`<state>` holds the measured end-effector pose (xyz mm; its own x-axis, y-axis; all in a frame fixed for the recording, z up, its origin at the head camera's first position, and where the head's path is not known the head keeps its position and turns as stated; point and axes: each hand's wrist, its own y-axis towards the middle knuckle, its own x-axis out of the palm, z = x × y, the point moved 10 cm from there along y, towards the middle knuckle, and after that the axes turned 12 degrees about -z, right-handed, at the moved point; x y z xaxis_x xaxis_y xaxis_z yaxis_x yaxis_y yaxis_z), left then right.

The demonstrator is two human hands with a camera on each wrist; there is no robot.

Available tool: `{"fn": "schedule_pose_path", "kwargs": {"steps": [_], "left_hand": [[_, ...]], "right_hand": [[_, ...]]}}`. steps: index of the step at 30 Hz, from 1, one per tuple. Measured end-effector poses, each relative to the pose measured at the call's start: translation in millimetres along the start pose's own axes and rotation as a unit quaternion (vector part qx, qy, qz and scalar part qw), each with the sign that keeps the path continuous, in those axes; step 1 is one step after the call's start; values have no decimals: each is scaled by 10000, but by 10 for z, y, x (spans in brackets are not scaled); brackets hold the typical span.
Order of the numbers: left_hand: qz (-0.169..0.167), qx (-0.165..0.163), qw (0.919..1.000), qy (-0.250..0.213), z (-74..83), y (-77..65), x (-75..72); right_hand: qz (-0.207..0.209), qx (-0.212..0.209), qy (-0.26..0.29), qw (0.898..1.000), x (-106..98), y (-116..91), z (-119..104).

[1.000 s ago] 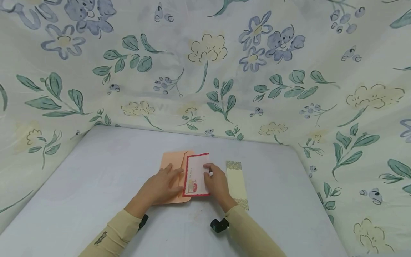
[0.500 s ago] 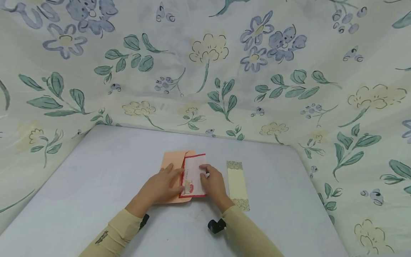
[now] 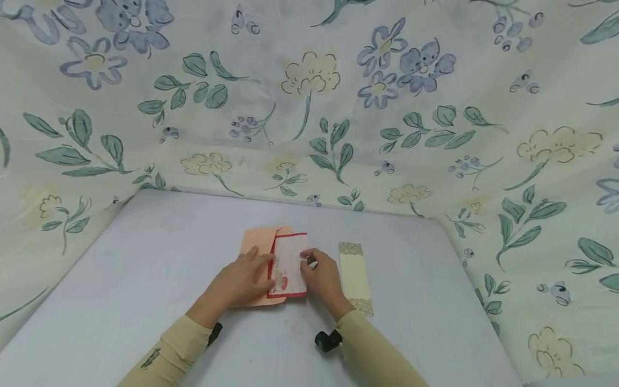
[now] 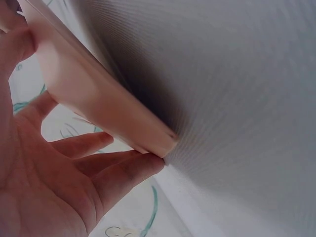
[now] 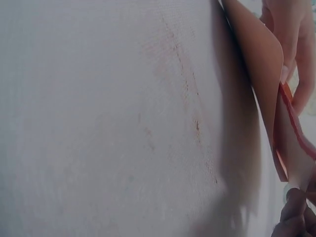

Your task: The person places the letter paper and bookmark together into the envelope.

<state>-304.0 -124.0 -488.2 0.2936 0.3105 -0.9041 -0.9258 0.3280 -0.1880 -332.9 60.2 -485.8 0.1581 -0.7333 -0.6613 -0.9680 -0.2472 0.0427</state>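
A peach envelope [image 3: 255, 239] lies mid-table, and a pale card with a red border [image 3: 290, 260] overlaps its right side. My left hand [image 3: 242, 279] rests on the envelope with spread fingers, index and thumb reaching the card's left edge. In the left wrist view, those straight fingers touch the side of the envelope [image 4: 94, 91]. With thumb and fingertips, my right hand [image 3: 324, 277] pinches the card's right edge. The right wrist view has the card [image 5: 291, 131] beside the envelope's corner [image 5: 264, 59]; much of the right hand is out of frame.
To the right lies a cream paper strip [image 3: 355, 269] with patterned ends. A white cloth [image 3: 411, 301] covers the table, and floral fabric [image 3: 309, 123] rises behind and at both sides. A black device [image 3: 329, 340] sits at my right wrist.
My right hand has moved the card a little leftward, further over the envelope and up to the left fingers. The left hand stays in place; the cream strip lies as before.
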Motion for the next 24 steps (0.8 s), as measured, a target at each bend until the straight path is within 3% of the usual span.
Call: {"fn": "schedule_pose_path", "kwargs": {"steps": [14, 24], "left_hand": [[-6, 106, 9998, -141, 54, 9, 10], [45, 46, 10000, -59, 4, -7, -16]], "right_hand": [[-260, 257, -161, 9992, 170, 49, -45], [-207, -233, -102, 9995, 176, 42, -168]]}}
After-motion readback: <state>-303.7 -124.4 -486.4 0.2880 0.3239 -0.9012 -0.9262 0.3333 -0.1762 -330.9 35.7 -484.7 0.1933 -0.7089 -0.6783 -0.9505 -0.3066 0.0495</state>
